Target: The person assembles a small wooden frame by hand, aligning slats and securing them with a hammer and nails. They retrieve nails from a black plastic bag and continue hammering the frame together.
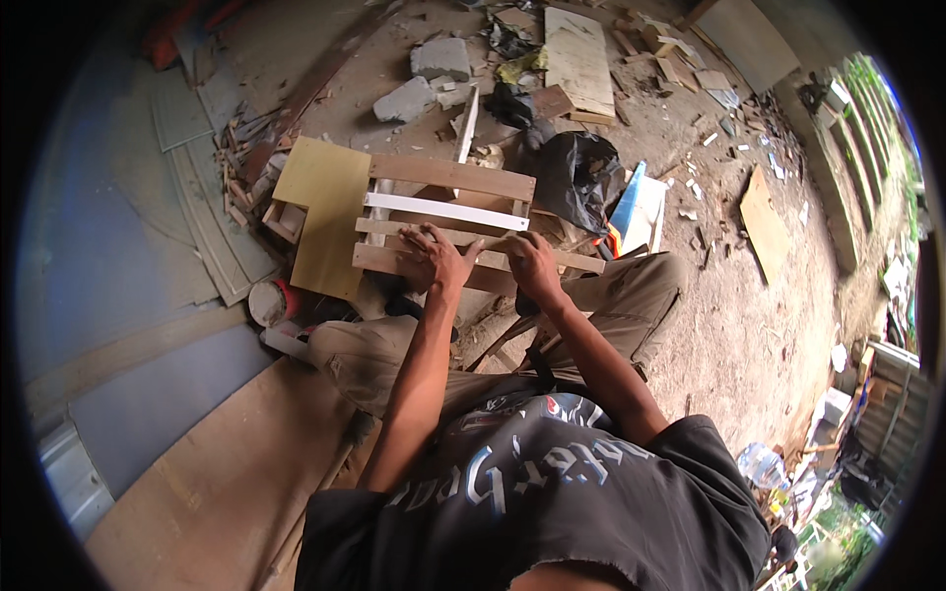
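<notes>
Before my knees is a small slatted wooden frame (448, 175), its boards running left to right. One slat across it is white (443, 211); the others are bare brown wood. A loose-looking wooden slat (581, 262) sticks out past the frame's right side. My left hand (440, 261) lies over this slat, fingertips bent across its far edge and thumb stretched to the right. Farther right, my right hand (535, 266) is closed around the same slat. The undersides of both hands' fingers are hidden.
A yellowish board (320, 222) adjoins the frame's left side. Behind its right corner sits a black plastic bag (581, 177), with a blue-and-white piece (639, 207) beside it. Concrete lumps (440, 59), a long board (579, 64) and wood scraps litter the dirt floor. A red-and-white bucket (271, 301) stands left.
</notes>
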`<state>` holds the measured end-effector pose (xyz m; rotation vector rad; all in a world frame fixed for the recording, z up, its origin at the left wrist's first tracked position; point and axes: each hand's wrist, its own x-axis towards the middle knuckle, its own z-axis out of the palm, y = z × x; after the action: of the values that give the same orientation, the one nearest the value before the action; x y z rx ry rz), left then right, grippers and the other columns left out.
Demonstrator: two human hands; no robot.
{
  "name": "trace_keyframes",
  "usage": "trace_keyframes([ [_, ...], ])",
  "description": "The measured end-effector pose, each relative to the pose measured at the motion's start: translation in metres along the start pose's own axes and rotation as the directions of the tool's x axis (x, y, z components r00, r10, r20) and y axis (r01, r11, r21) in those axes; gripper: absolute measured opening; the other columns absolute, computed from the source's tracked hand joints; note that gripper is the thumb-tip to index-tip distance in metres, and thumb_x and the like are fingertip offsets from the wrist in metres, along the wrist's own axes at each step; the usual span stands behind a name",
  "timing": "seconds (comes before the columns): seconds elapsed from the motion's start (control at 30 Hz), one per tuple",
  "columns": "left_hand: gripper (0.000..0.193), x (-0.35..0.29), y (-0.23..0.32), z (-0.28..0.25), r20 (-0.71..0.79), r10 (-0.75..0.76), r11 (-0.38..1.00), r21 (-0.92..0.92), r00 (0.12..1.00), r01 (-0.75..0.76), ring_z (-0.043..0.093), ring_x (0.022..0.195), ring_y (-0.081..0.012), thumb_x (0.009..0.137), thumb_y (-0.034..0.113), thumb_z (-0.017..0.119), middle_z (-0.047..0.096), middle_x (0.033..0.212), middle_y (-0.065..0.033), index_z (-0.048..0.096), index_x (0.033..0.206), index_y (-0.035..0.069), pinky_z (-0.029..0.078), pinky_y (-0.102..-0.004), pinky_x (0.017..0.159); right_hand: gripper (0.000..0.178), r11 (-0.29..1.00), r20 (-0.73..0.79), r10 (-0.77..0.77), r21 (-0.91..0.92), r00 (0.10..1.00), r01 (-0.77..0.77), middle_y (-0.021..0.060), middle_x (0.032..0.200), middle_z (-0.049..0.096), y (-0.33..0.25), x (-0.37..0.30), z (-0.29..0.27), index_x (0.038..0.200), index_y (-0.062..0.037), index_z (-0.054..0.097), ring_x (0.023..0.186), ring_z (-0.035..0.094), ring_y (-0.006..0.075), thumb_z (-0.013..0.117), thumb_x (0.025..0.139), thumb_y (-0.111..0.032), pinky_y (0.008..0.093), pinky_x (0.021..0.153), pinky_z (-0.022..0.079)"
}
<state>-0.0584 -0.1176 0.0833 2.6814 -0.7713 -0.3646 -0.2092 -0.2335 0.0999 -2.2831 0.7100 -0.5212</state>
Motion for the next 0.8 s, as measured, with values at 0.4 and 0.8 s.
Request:
trace_keyframes([
  [0.4, 0.126, 0.037, -0.012, 0.031, 0.181, -0.092, 0.991, 0.109, 0.979, 0.073, 0.021, 0.136, -0.0582, 0.071, 0.063, 0.075, 0.025, 0.136, -0.0517, 0.013, 0.136, -0.025, 0.017, -0.0627, 0.112, 0.038, 0.924, 0.024, 0.219, -0.327, 0.975, -0.199, 0.0136, 0.100, 0.067, 0.028, -0.013, -0.007, 0.106, -0.0125, 0.070, 0.106, 0.058, 0.0334, 0.066, 0.085, -0.044, 0.0542, 0.100, 0.034],
  [0.8, 0.093, 0.029, 0.048, -0.017, -0.127, 0.239, 0.968, 0.105, 0.963, -0.227, 0.018, 0.145, -0.0423, 0.084, 0.053, 0.066, 0.018, 0.155, -0.0291, 0.025, 0.148, 0.000, 0.011, -0.0713, 0.109, 0.041, 0.846, 0.208, 0.491, -0.348, 0.846, -0.405, 0.0129, 0.099, 0.070, 0.034, 0.008, -0.009, 0.099, -0.0195, 0.076, 0.097, 0.064, 0.0335, 0.065, 0.082, -0.055, 0.0646, 0.093, 0.034],
])
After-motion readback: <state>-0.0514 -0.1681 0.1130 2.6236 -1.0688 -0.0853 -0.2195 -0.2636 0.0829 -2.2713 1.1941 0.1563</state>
